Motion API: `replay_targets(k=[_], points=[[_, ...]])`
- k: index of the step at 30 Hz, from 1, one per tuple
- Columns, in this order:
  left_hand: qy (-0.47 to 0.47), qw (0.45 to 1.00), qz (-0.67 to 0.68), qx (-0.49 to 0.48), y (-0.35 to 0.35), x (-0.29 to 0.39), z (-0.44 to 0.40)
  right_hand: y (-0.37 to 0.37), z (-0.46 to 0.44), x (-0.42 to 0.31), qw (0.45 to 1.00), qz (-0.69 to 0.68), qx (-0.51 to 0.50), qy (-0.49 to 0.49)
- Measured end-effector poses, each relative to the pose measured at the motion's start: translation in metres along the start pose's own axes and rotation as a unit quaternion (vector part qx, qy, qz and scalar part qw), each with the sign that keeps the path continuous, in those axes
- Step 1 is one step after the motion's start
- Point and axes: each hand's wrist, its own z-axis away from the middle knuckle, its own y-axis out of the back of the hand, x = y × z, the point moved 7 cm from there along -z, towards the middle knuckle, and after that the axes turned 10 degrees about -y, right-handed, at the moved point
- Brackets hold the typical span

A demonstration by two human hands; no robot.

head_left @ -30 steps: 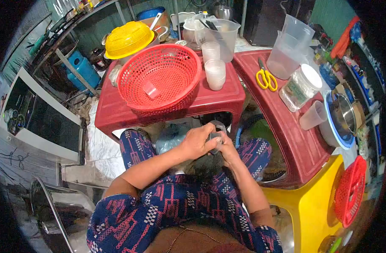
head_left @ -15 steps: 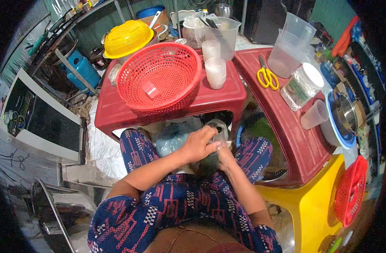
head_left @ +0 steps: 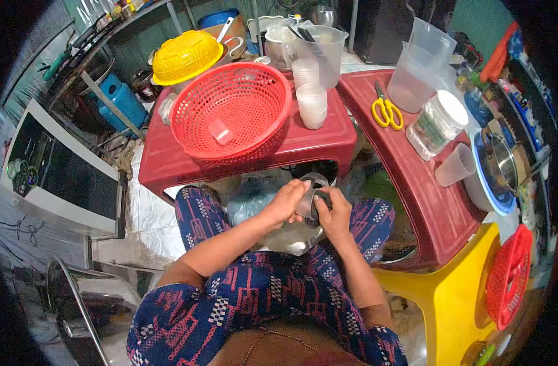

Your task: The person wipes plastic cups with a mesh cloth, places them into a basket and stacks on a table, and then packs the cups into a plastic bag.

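Between my knees, a small clear plastic cup [head_left: 305,203] is tilted in my left hand [head_left: 286,202], whose fingers wrap its side. My right hand [head_left: 334,213] is closed against the cup's right side, with dark material showing at its fingertips; whether that material is inside the cup is hard to make out. Below the hands lies a pale, shiny round surface [head_left: 288,239], partly hidden. A bluish clear plastic bag [head_left: 248,204] rests left of my left hand. In front, a red basket [head_left: 230,116] holds a small pink piece [head_left: 219,131].
Stacked clear cups [head_left: 312,107] stand beside the basket on a red stool [head_left: 163,160]. Yellow-handled scissors [head_left: 387,114], a white-lidded jar [head_left: 431,129], a measuring jug [head_left: 410,79] and a clear cup [head_left: 454,166] occupy the right stool. A yellow stool [head_left: 453,305] is at lower right.
My right hand has risen from below the cup to its right side, fingers now over it. The cup is tilted differently, and the pale surface below shows more.
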Motion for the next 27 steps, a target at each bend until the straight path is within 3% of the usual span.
replay_targets(k=[4, 6, 7, 9, 12, 13, 16, 21, 23, 27], points=[[-0.021, 0.998, -0.054, -0.008, -0.006, 0.01, 0.002, 0.004, -0.004, 0.011, 0.995, -0.056, -0.016, -0.085], [-0.263, 0.914, -0.31, -0.012, -0.014, 0.044, 0.006, 0.003, -0.003, 0.017, 0.988, -0.085, -0.025, -0.127], [-0.262, 0.914, -0.31, -0.01, -0.015, 0.049, 0.009, 0.002, -0.002, 0.024, 0.985, -0.112, -0.013, -0.134], [-0.346, 0.836, -0.427, 0.006, -0.022, 0.076, 0.021, 0.004, -0.003, 0.028, 0.98, -0.141, -0.003, -0.14], [-0.337, 0.864, -0.375, -0.015, -0.01, 0.078, 0.009, -0.005, -0.005, 0.04, 0.888, -0.374, -0.09, -0.254], [-0.337, 0.862, -0.377, -0.018, -0.009, 0.083, 0.009, -0.002, -0.006, 0.04, 0.887, -0.376, -0.087, -0.253], [-0.455, 0.782, -0.425, -0.018, -0.019, 0.124, 0.026, 0.01, -0.014, 0.038, 0.823, -0.498, -0.061, -0.265], [-0.455, 0.73, -0.507, 0.053, -0.006, 0.205, 0.01, 0.005, -0.011, 0.11, 0.844, -0.448, 0.013, -0.296], [-0.463, 0.788, -0.401, 0.06, 0.013, 0.225, -0.026, -0.001, -0.003, 0.122, 0.837, -0.413, 0.004, -0.36], [-0.397, 0.759, -0.507, 0.095, 0.031, 0.258, -0.088, -0.004, -0.009, 0.127, 0.891, -0.324, -0.015, -0.319]])
